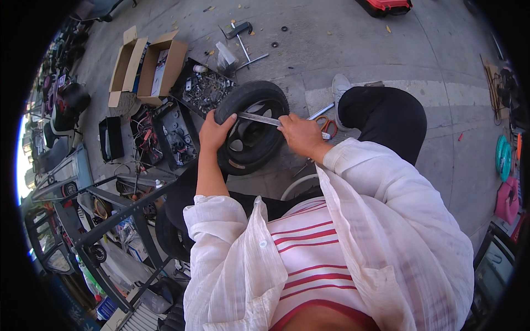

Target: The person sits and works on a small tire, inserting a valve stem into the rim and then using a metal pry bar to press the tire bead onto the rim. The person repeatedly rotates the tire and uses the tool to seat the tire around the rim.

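Note:
A small black tire (251,91) is mounted on a dark spoked wheel (237,146), tilted in front of me between my legs. My left hand (214,132) grips the tire's left side, its thumb close to the end of a flat metal tire lever (258,118). With closed fingers my right hand (301,134) holds the other end of the lever. The lever lies across the upper part of the wheel, its far tip at the tire's edge. Just beyond my right hand are orange-handled scissors (329,128) and a silver metal bar (321,111) on the ground.
A tray of loose metal parts (207,91) sits past the tire, beside open cardboard boxes (165,69). A T-shaped wrench (243,49) lies farther off. At left stand a black metal frame (118,207) and a parts bin (174,135). A red case (386,6) is far ahead.

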### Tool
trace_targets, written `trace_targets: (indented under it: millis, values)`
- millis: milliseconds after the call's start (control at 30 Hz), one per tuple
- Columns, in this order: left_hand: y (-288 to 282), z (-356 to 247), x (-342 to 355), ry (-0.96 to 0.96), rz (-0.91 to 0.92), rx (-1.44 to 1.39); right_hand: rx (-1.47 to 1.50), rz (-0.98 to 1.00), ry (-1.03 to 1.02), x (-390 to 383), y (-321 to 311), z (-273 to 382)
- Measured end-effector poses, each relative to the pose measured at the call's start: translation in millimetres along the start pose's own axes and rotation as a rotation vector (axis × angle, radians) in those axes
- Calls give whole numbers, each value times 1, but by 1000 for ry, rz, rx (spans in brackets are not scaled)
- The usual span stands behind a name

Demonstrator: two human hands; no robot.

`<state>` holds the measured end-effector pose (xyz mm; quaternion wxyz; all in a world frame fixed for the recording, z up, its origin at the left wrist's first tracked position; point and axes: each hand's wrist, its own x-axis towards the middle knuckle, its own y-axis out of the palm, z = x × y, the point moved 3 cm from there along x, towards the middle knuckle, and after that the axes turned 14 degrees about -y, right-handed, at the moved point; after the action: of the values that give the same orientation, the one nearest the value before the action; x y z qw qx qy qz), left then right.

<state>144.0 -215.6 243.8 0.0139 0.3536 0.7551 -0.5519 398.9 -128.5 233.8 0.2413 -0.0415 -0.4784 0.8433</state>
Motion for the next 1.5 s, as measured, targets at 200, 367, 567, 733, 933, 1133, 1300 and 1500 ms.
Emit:
trace_targets:
  millis: [200, 367, 567, 733, 933, 1133, 1300, 1500]
  values:
    - [9, 19, 9, 23, -15, -169, 331, 71, 96, -10, 51, -30]
    - [9, 9, -10, 73, -19, -172, 447, 186, 134, -12, 89, -50]
    - [3, 2, -32, 8, 76, -246, 141, 193, 16, 8, 80, -79]
    - [8, 17, -32, -62, 278, -448, -222, -17, -160, 28, 61, -96]
    - [13, 14, -42, -49, 358, -676, -183, -177, 41, -2, 49, -110]
    - [12, -5, -56, -210, 621, -756, 8, 59, 111, -30, 59, -75]
    - [21, -4, -48, -290, 585, -542, -97, 38, 95, -43, 59, -57]
    - [32, 7, -42, -155, 436, -271, 293, 85, 18, -33, 70, -39]
